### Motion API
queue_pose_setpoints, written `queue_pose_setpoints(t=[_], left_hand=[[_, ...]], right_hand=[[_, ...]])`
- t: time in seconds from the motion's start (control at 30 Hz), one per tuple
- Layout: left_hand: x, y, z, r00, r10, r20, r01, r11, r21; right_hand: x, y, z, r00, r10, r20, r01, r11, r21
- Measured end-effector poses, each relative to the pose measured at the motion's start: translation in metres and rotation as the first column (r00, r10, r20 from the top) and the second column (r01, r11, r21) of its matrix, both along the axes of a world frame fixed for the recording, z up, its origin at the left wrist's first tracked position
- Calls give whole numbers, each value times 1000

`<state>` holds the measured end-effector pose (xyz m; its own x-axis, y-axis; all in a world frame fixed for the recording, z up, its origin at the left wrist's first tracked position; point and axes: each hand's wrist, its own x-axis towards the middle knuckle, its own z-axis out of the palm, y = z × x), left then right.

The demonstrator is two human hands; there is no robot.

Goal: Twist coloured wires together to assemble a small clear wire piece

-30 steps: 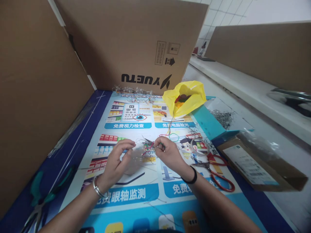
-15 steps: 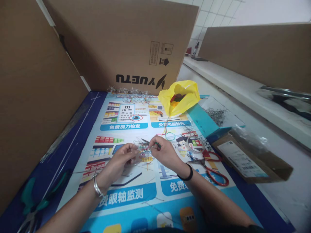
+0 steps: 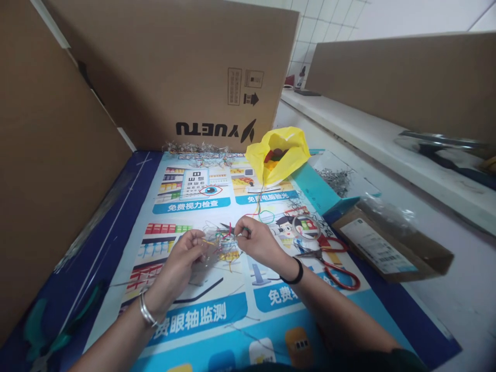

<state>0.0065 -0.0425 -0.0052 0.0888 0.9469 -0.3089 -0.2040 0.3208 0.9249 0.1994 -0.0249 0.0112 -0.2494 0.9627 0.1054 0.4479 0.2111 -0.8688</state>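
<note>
Over the printed sheet, a loose tangle of thin silvery wire and coloured threads (image 3: 223, 242) stretches between my hands, with red, yellow and green strands showing. My left hand (image 3: 189, 253) pinches the left side of this tangle, thumb against forefinger. On the other side, my right hand (image 3: 260, 242) has its fingertips closed on strands at the tangle's right. A dark pointed blade (image 3: 225, 226) shows just left of my right fingers; whether they hold it is unclear. Red-handled scissors (image 3: 329, 258) lie right of my right hand, beside a roll of clear tape (image 3: 306, 227).
A yellow bag (image 3: 277, 155) with coloured contents stands behind my hands, threads trailing from it. To its right, a blue box (image 3: 315, 188) holds silvery wire pieces. An open cardboard box (image 3: 391, 243) is at right, green-handled pliers (image 3: 58, 330) at left. Cardboard panels (image 3: 174, 67) rise behind.
My left hand has shifted slightly left, so the gap between my hands is wider and the strands more spread. The whole view has moved a little.
</note>
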Motion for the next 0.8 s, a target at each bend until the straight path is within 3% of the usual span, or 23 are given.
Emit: queue_pose_setpoints(t=[0.23, 0.43, 0.8], left_hand=[[-2, -2, 4, 997, -72, -27, 71, 996, -46], [-2, -2, 2, 999, -49, -8, 49, 999, -20], [1, -8, 9, 976, -113, 184, 124, 991, -51]], right_hand=[[2, 0, 3, 1000, 1, 2, -1, 1000, 9], [3, -1, 2, 1000, 16, -22, -16, 1000, 2], [0, -3, 1, 994, 36, -108, -36, 999, 0]])
